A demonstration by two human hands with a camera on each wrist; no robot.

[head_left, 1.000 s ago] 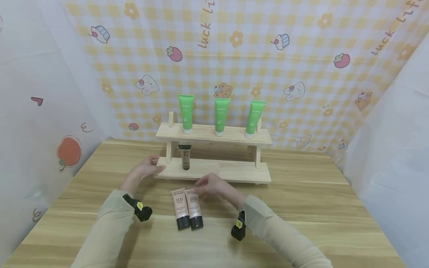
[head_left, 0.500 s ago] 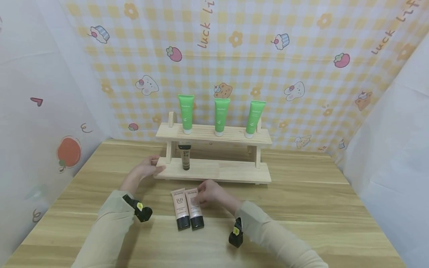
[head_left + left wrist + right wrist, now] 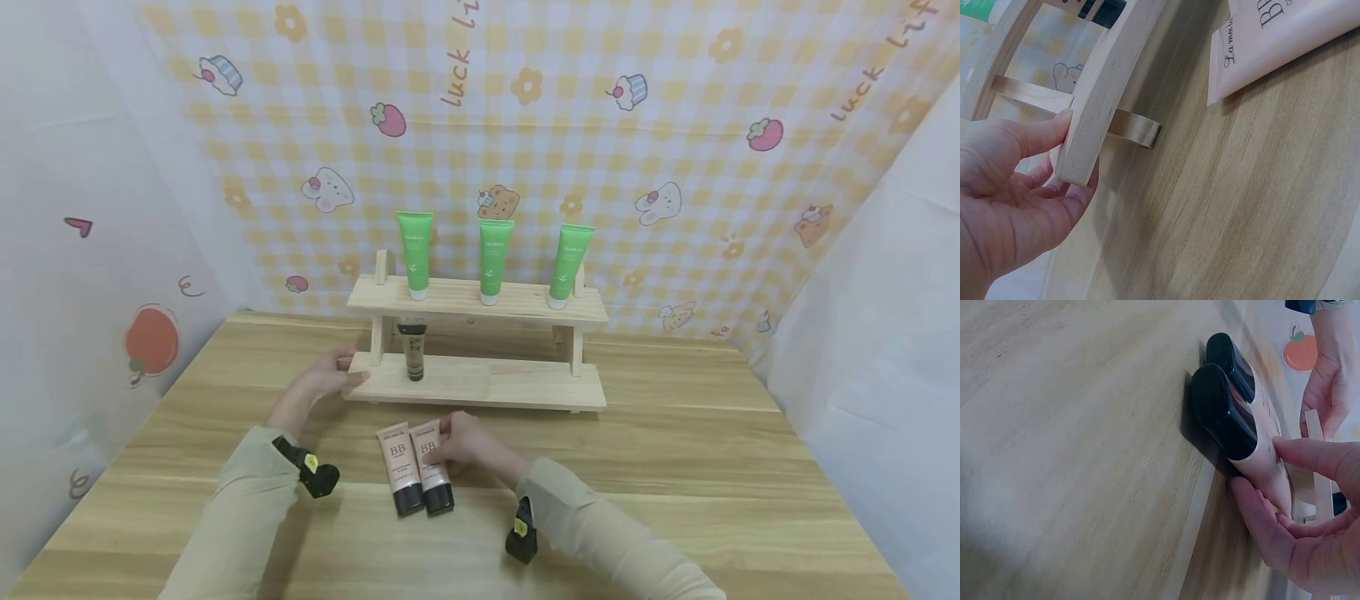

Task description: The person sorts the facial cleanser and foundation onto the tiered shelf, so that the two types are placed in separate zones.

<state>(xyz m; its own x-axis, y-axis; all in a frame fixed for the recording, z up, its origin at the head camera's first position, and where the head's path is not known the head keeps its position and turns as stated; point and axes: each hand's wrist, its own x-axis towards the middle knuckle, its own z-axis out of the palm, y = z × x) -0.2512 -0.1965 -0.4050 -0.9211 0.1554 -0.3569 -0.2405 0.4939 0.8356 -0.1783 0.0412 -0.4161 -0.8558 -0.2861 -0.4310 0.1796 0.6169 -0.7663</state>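
Observation:
My left hand (image 3: 327,377) grips the left end of the lower board of a two-tier wooden shelf (image 3: 540,386). In the left wrist view its thumb lies on one face of the board (image 3: 1094,100) and its fingers curl beneath. My right hand (image 3: 468,442) pinches the right-hand BB cream tube (image 3: 433,475), thumb on top and fingers along its side. That tube lies flat with its black cap (image 3: 1222,412) toward me. A second BB cream tube (image 3: 400,467) lies close on its left.
Three green tubes (image 3: 494,262) stand spaced apart on the upper tier. One small brown tube with a dark end (image 3: 415,354) stands at the left of the lower tier. Behind the wooden table (image 3: 675,450) hangs a checked cloth (image 3: 465,150).
My right hand has come down from the tube's top end toward its middle, and its thumb now lies over it. Both BB cream tubes have shifted slightly. The left hand keeps its place.

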